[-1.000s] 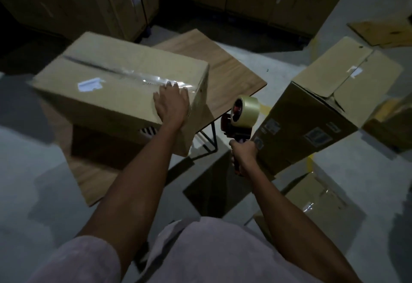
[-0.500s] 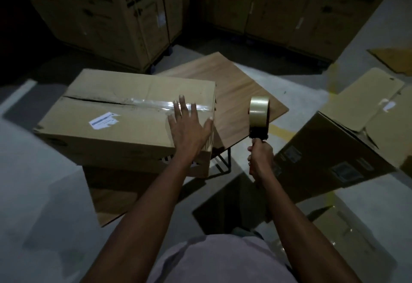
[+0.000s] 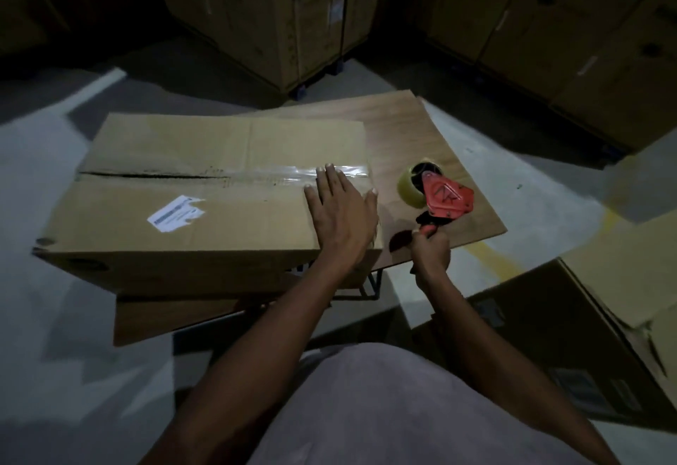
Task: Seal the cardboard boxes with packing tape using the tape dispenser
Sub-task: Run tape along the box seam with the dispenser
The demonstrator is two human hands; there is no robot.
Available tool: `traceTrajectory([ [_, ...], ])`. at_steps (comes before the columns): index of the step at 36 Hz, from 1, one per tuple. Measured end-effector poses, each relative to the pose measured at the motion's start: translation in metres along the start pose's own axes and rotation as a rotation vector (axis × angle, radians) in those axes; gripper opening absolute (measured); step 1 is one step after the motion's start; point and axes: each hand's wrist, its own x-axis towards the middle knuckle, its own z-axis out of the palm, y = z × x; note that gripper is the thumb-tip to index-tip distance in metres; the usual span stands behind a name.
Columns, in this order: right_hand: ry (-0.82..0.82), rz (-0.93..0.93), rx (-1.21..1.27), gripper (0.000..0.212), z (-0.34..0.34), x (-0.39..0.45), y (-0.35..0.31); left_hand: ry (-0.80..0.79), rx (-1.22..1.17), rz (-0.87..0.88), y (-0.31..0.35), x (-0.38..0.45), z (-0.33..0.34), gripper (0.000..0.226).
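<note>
Head view: the right hand [image 3: 431, 253] curls round the handle of the red plastic tape dispenser [image 3: 445, 201], whose roll of clear tape [image 3: 412, 186] sits just beyond the grip, the dispenser lying sideways over the brown wooden table top [image 3: 414, 135]. Left of that grip, the left hand [image 3: 342, 213] lies flat with fingers straight, pressing the near right corner of the brown rectangular cardboard box [image 3: 205, 190]; it holds nothing. Its fingertips touch a strip of clear tape [image 3: 311, 173] running along the box's centre seam; farther left of the hand the seam gapes untaped. A white label [image 3: 176, 213] sits well left of the hand. Right of and below the dispenser grip stands an open brown carton [image 3: 586, 325] on the floor
</note>
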Motion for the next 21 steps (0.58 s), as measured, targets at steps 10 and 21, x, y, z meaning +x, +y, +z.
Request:
traceTrajectory([
  [10, -0.202, 0.032, 0.101, 0.033, 0.014, 0.051, 0.002, -0.041, 0.071, -0.091, 0.028, 0.020, 0.012, 0.080],
  [21, -0.357, -0.039, -0.004, 0.019, 0.025, 0.067, 0.008, 0.002, 0.090, -0.058, 0.018, 0.024, 0.009, 0.067],
])
